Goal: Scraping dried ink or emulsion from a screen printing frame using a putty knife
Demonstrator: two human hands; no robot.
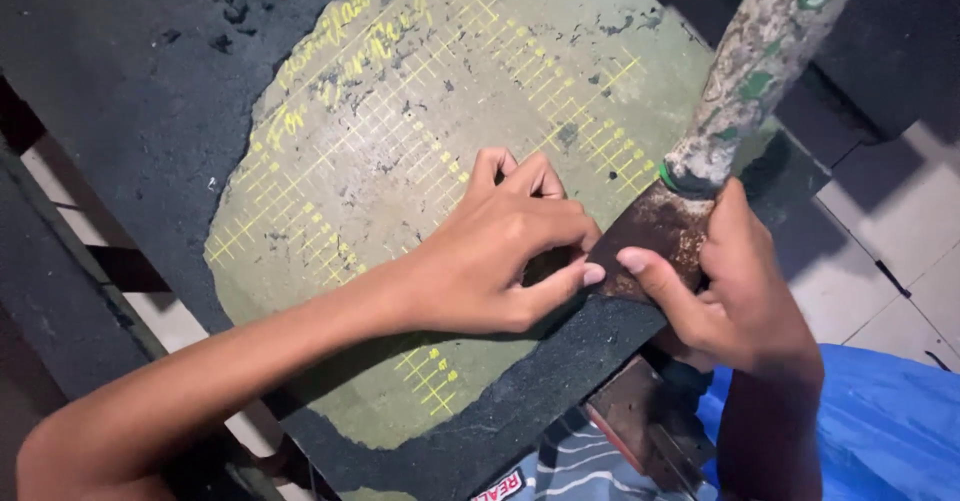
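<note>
On the worn cutting mat (400, 121), both hands, left (490, 261) and right (745, 301), gripping a rusty scraper (655, 236)

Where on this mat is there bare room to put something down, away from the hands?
Free: the gridded green mat above the left hand, and the dark board beyond its upper left edge. Crowded: the mat's right edge, where both hands meet at the rusty scraper held by the right hand.

The left hand (500, 251) presses its fingers (575, 276) beside the rusty brown metal blade (655, 236) of a scraper with a paint-spattered green handle (760, 71). The right hand (745, 301) pinches that blade against the worn green gridded cutting mat (400, 131) on the black surface (130, 71).
</note>
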